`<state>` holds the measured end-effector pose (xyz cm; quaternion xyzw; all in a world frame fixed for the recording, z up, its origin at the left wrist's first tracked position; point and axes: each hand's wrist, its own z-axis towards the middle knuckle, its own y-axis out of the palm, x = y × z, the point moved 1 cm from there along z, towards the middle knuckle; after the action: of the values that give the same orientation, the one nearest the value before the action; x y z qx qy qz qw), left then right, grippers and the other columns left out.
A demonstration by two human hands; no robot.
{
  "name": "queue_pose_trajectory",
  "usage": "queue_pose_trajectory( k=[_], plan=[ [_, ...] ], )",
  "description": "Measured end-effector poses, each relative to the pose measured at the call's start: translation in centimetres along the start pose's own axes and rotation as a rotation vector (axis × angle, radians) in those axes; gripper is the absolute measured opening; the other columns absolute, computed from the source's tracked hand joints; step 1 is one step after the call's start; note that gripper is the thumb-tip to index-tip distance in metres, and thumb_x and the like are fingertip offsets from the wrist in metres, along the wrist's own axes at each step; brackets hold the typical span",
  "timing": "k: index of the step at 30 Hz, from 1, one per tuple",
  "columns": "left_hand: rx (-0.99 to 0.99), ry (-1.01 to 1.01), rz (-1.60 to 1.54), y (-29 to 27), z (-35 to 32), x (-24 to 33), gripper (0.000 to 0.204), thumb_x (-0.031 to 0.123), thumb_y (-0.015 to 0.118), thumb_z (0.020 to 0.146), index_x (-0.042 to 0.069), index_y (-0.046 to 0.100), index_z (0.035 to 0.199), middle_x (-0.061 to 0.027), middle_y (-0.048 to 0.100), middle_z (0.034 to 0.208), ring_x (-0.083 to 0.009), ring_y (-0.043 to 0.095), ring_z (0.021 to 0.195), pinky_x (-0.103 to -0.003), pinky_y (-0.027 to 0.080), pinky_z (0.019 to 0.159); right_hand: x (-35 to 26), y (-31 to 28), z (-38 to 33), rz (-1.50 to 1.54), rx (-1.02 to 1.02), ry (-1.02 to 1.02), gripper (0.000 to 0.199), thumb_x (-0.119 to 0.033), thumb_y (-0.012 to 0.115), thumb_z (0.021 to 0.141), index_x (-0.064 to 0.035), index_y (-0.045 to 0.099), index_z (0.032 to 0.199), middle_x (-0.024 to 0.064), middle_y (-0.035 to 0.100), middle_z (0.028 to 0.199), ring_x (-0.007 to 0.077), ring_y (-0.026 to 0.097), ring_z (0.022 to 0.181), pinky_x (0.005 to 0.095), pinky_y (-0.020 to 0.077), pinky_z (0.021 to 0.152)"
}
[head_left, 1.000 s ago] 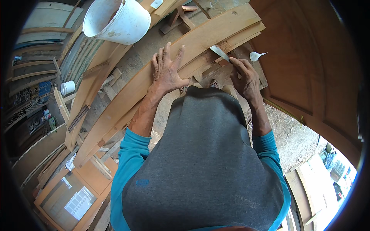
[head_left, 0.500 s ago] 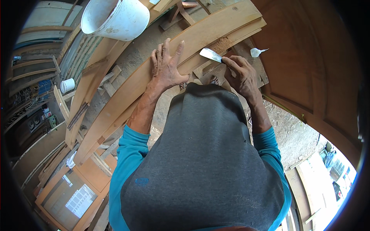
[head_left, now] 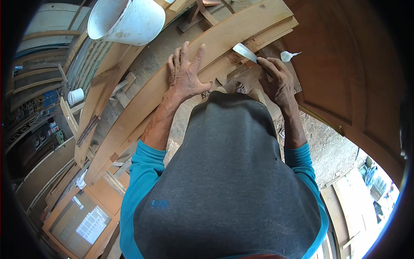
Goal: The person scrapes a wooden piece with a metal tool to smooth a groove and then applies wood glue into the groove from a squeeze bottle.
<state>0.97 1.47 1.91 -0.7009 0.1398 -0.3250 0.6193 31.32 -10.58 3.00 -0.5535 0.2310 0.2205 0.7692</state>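
My left hand lies spread on a long, pale wooden plank, fingers pointing away from me. To the right, my right hand grips a putty knife by its handle, most of which is hidden in the fingers. The shiny blade points left and away, over a small heap of reddish-brown sawdust or filler. That heap sits on a lower ledge of wood along the plank's near edge. Whether the blade touches it I cannot tell.
A white nozzle-tipped cap lies right of my right hand, beside a large brown panelled door. A white bucket stands at the far left, with a smaller white tub beyond. Loose boards fill the left side.
My right hand has shifted right with the putty knife, whose blade has moved right and slightly away, closer to the heap. My left hand stays spread on the plank.
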Motion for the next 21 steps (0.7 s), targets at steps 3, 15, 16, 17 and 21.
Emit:
queue_pose_trajectory(
  k=[3, 15, 16, 17, 21],
  plan=[
    [-0.001, 0.005, 0.022, -0.1, 0.0, 0.0, 0.136, 0.046, 0.092, 0.055, 0.021, 0.035, 0.176, -0.032, 0.029, 0.167, -0.0515, 0.032, 0.152, -0.068, 0.022, 0.126, 0.1, 0.4, -0.3, 0.005, -0.005, 0.03, 0.04, -0.006, 0.079, 0.091, -0.012, 0.077, 0.13, 0.0104, 0.076, 0.118, 0.0314, 0.076, 0.104, 0.0416, 0.0632, 0.087],
    [0.002, -0.016, 0.011, 0.1, 0.0, 0.1, 0.129, 0.046, 0.09, 0.058, 0.024, 0.038, 0.175, -0.0294, 0.03, 0.169, -0.051, 0.032, 0.155, -0.067, 0.021, 0.127, 1.2, 1.2, -0.7, 0.021, 0.11, 0.045, 0.04, -0.005, 0.078, 0.092, -0.011, 0.076, 0.132, 0.013, 0.076, 0.118, 0.0326, 0.077, 0.103, 0.0424, 0.0632, 0.087],
    [0.0, -0.019, 0.014, 0.0, 0.1, 0.1, 0.129, 0.046, 0.09, 0.058, 0.024, 0.039, 0.175, -0.0294, 0.031, 0.169, -0.051, 0.032, 0.155, -0.067, 0.021, 0.127, 1.3, 1.2, -0.7, 0.034, 0.145, 0.061, 0.041, -0.005, 0.078, 0.092, -0.0109, 0.076, 0.132, 0.013, 0.075, 0.119, 0.0326, 0.077, 0.103, 0.0423, 0.0631, 0.087],
    [-0.003, -0.02, 0.016, 0.0, 0.1, 0.2, 0.129, 0.046, 0.09, 0.058, 0.024, 0.039, 0.175, -0.0293, 0.031, 0.168, -0.0509, 0.032, 0.155, -0.067, 0.021, 0.127, 1.4, 1.2, -0.7, 0.033, 0.136, 0.099, 0.042, -0.005, 0.078, 0.091, -0.0112, 0.076, 0.133, 0.0128, 0.075, 0.12, 0.0326, 0.077, 0.104, 0.0424, 0.0631, 0.087],
    [-0.01, -0.008, 0.009, 0.1, 0.0, -0.1, 0.131, 0.049, 0.092, 0.059, 0.023, 0.037, 0.175, -0.0308, 0.03, 0.168, -0.0519, 0.032, 0.152, -0.07, 0.022, 0.126, 1.7, 1.2, -0.9, 0.047, 0.039, 0.196, 0.046, -0.004, 0.078, 0.091, -0.0127, 0.074, 0.136, 0.012, 0.074, 0.122, 0.0329, 0.076, 0.104, 0.0426, 0.0628, 0.088]
  ],
)
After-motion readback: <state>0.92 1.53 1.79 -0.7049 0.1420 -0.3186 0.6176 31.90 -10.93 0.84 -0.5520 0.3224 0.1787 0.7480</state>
